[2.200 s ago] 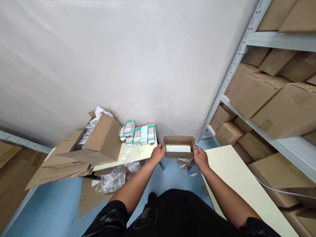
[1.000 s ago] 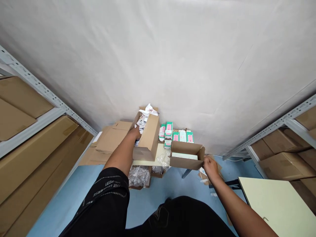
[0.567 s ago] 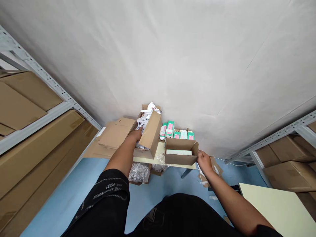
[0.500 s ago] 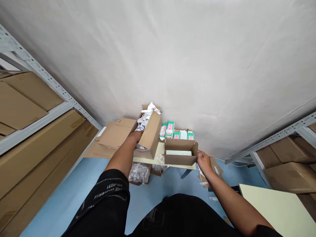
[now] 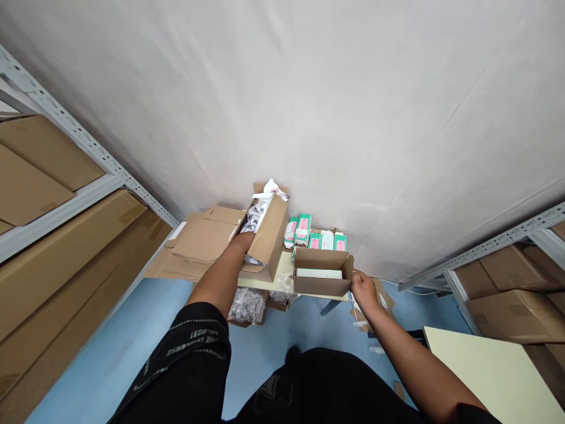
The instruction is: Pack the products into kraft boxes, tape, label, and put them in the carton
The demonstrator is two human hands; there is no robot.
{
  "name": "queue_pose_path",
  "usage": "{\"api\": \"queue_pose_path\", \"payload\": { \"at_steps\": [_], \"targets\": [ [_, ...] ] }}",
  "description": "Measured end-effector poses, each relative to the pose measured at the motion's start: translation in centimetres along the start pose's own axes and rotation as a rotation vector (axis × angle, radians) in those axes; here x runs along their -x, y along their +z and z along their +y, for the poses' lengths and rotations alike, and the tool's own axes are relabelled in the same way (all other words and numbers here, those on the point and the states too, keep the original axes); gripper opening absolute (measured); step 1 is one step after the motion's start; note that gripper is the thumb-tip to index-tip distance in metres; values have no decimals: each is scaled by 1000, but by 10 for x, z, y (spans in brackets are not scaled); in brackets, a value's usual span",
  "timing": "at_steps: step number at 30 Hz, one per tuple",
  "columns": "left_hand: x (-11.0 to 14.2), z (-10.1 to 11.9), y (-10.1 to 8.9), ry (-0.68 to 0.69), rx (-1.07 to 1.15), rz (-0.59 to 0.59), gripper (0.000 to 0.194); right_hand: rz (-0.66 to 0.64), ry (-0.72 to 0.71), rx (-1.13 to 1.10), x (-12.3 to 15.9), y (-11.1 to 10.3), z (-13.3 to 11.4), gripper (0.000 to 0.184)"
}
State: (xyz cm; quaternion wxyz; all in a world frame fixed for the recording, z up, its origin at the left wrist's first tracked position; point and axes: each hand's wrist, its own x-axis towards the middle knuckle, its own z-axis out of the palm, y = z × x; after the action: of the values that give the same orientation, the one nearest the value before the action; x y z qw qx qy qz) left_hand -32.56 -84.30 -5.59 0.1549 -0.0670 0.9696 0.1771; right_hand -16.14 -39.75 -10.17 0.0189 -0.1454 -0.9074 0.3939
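Your right hand closes on the right end wall of the small open carton, fingers curled in a pinch. Your left hand is down inside the tall carton, among crumpled white paper; fingertips hidden, so you cannot tell how far they are open or whether they grip any paper.

Small open carton sits in front of the product boxes, over the near edge of the pale surface; whether it rests there or hangs from your hand, unclear. Its mouth faces up and toward you.

Progress, judged from how things lie: a pale box is already in the small open carton, low against the near wall. Room remains behind it, no crumpled paper shows in there, and the top is not closed. So loading looks begun, filling and closing not done.

Nearby: flattened cardboard left of the tall carton; clear plastic wrap below the surface.
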Motion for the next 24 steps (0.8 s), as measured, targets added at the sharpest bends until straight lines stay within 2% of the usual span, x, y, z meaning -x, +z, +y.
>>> {"api": "queue_pose_path", "payload": {
  "at_steps": [4,10,14,17,19,21,24],
  "targets": [
    [0,6,-7,-54,-30,-41,78,23,1,14,1,2,0,57],
    [15,10,-32,42,-172,17,45,-13,5,-1,0,4,-2,55],
    [33,7,-61,91,-335,181,33,-10,-2,7,-3,7,-3,56],
    [53,9,-86,111,-277,365,30,-4,-9,12,-4,11,-6,57],
    [70,18,-97,153,-165,463,30,-1,-19,9,-4,12,-8,57],
    [88,34,-100,253,-31,486,30,0,-25,-2,-4,14,-9,57],
    [113,68,-85,464,92,362,28,-3,-27,-27,-4,14,-12,55]
  ]
}}
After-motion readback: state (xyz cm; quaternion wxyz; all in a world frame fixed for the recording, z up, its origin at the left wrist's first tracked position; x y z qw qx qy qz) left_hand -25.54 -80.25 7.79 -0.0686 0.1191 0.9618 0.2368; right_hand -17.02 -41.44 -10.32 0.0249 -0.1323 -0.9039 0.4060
